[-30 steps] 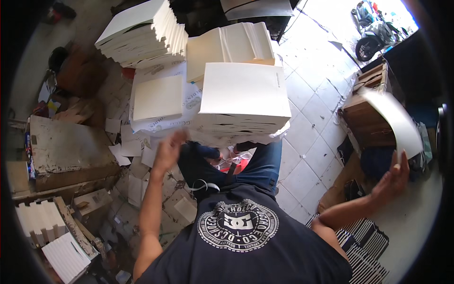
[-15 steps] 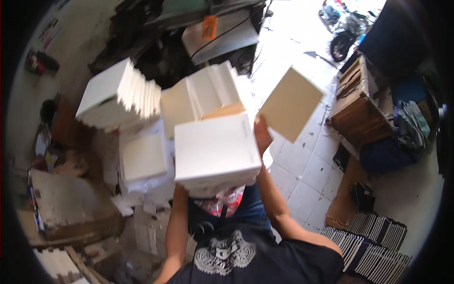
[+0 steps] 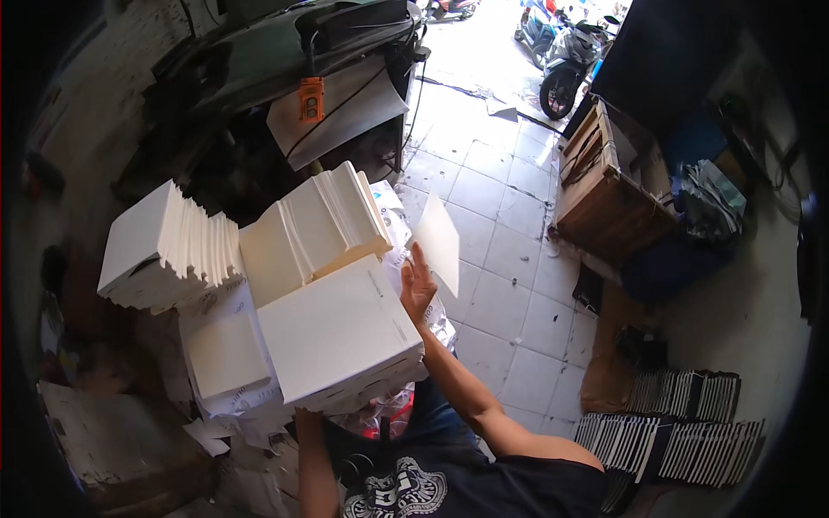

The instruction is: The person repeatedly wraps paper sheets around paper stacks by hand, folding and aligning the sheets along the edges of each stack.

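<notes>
My right hand (image 3: 418, 292) is raised beside the right edge of the stacks, its fingers at the lower left edge of a thin cream sheet of board (image 3: 439, 246). The sheet stands tilted, and the exact grip is hard to make out. My left forearm (image 3: 315, 466) goes up under the near edge of a thick white stack of sheets (image 3: 341, 337), which hides my left hand. Beyond it sits a cream stack in uneven layers (image 3: 315, 224). Left of these are a ragged tall stack (image 3: 138, 246) and a low cream stack (image 3: 229, 356).
An orange push-button control box (image 3: 312, 100) hangs by dark machinery at the back. Right of the tiled floor (image 3: 492, 285) stands a wooden crate (image 3: 613, 190). Rows of black-and-white bundles (image 3: 673, 445) lie at the lower right. Motorbikes (image 3: 561, 73) stand outside the doorway.
The view has shifted, so the stacks appear lower and further left. My right hand has turned the cream sheet from nearly face-on to a narrow slant. My left hand stays hidden.
</notes>
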Demonstrator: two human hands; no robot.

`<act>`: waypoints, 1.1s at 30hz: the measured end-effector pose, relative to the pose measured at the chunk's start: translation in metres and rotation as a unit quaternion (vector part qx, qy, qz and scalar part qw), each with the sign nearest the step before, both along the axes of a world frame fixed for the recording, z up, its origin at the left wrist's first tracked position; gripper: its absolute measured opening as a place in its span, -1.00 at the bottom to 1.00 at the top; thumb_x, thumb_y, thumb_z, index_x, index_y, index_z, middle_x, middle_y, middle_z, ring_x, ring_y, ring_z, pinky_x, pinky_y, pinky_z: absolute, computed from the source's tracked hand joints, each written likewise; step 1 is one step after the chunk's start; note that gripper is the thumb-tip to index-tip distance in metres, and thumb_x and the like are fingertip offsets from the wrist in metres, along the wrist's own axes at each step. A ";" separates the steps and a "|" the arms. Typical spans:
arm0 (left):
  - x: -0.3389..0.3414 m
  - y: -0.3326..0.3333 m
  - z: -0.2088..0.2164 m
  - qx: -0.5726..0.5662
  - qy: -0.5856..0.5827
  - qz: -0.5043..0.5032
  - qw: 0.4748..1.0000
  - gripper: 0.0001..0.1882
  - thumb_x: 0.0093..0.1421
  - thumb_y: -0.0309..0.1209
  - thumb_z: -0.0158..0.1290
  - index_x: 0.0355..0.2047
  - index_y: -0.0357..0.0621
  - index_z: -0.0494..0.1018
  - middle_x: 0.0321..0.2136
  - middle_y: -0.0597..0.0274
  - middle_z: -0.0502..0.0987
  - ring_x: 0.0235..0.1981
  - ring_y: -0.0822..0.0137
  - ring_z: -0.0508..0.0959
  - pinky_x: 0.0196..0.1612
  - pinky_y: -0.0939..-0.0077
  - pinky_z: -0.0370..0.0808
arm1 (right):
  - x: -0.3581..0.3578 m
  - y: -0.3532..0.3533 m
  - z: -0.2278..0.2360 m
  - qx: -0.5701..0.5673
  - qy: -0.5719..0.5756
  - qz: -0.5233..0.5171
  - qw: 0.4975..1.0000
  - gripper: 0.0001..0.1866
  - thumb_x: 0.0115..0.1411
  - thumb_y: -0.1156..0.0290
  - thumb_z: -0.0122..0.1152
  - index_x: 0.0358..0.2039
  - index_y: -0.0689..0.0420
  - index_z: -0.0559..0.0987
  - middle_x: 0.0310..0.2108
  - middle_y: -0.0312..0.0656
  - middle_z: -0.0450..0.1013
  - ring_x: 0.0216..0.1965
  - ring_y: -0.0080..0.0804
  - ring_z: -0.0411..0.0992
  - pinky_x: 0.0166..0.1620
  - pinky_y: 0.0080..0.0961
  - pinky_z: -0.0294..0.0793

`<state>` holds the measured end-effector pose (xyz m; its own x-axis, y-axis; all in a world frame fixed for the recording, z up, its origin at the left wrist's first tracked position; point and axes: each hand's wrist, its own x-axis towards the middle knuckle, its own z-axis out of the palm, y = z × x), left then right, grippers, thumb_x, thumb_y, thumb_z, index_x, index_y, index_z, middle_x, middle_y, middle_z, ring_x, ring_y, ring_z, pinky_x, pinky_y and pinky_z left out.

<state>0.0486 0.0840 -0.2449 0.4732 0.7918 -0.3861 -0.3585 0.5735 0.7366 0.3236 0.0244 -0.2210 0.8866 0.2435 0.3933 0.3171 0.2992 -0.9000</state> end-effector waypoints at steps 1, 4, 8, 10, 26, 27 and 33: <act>-0.002 0.000 0.000 0.010 0.005 0.001 1.000 -0.32 0.45 0.02 -0.23 0.37 -0.24 0.13 0.30 0.07 0.29 0.29 0.19 0.31 0.35 0.25 0.22 | 0.003 -0.004 0.000 -0.093 -0.043 -0.085 0.991 -0.49 0.28 0.30 0.25 0.18 0.25 0.45 0.02 0.10 0.51 0.05 -0.11 0.51 0.07 -0.29 0.47; -0.008 0.002 -0.006 0.063 0.026 0.012 0.998 -0.33 0.46 -0.01 -0.22 0.37 -0.24 0.12 0.30 0.07 0.28 0.30 0.20 0.30 0.35 0.25 0.22 | 0.025 -0.035 0.014 -0.134 -0.060 -0.220 0.964 -0.72 0.14 0.36 0.42 -0.17 0.23 0.67 -0.27 -0.02 0.64 -0.23 -0.33 0.61 -0.09 -0.40 0.53; -0.023 -0.003 -0.014 0.196 0.082 0.043 0.976 -0.35 0.46 -0.06 -0.19 0.37 -0.26 0.11 0.31 0.06 0.27 0.30 0.21 0.30 0.35 0.25 0.22 | 0.096 -0.156 0.071 0.015 -0.064 -0.086 0.994 -0.53 0.32 0.56 0.16 0.23 0.22 0.35 -0.15 -0.19 0.56 -0.23 -0.50 0.53 -0.16 -0.52 0.56; -0.006 0.002 0.055 0.162 0.059 0.041 0.984 -0.43 0.47 -0.08 -0.22 0.29 -0.27 0.26 0.24 0.08 0.36 0.28 0.20 0.32 0.34 0.32 0.18 | 0.116 -0.219 0.116 -0.104 0.010 -0.057 0.993 -0.16 0.28 0.49 0.26 0.43 0.08 -0.02 -0.13 -0.24 0.53 -0.16 -0.56 0.47 -0.17 -0.51 0.53; -0.068 -0.034 0.149 0.428 0.128 0.207 0.870 -0.59 0.43 -0.19 -0.10 0.02 -0.29 0.47 -0.01 0.10 0.53 0.06 0.30 0.49 0.14 0.35 0.37 | 0.112 -0.304 0.324 -0.301 -0.525 -0.325 0.726 -0.68 0.37 0.29 0.07 -0.07 0.30 0.55 0.00 0.01 0.46 0.05 -0.12 0.44 0.03 -0.31 0.47; -0.067 -0.036 0.150 0.442 0.142 0.205 0.862 -0.65 0.42 -0.25 -0.09 -0.05 -0.29 0.50 -0.13 0.18 0.56 -0.11 0.40 0.50 0.00 0.44 0.39 | 0.112 -0.290 0.316 -0.308 -0.490 -0.278 0.767 -0.65 0.39 0.26 0.03 -0.05 0.30 0.56 0.00 0.00 0.47 0.04 -0.14 0.45 0.03 -0.31 0.46; -0.056 -0.055 0.150 0.549 0.240 0.147 0.788 -0.78 0.14 -0.47 0.32 -0.25 -0.24 0.54 -0.34 0.29 0.55 -0.32 0.48 0.49 -0.25 0.60 0.43 | 0.017 -0.116 0.212 -0.084 -0.023 0.227 0.970 -0.86 0.33 0.39 0.19 -0.19 0.18 0.58 -0.27 -0.25 0.55 -0.22 -0.56 0.44 -0.07 -0.59 0.35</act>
<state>-0.0079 0.0292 -0.0952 0.2161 0.8214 0.5278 0.1129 -0.5580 0.8221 0.3408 -0.0917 -0.0087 0.6552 0.6686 0.3517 0.2288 0.2681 -0.9358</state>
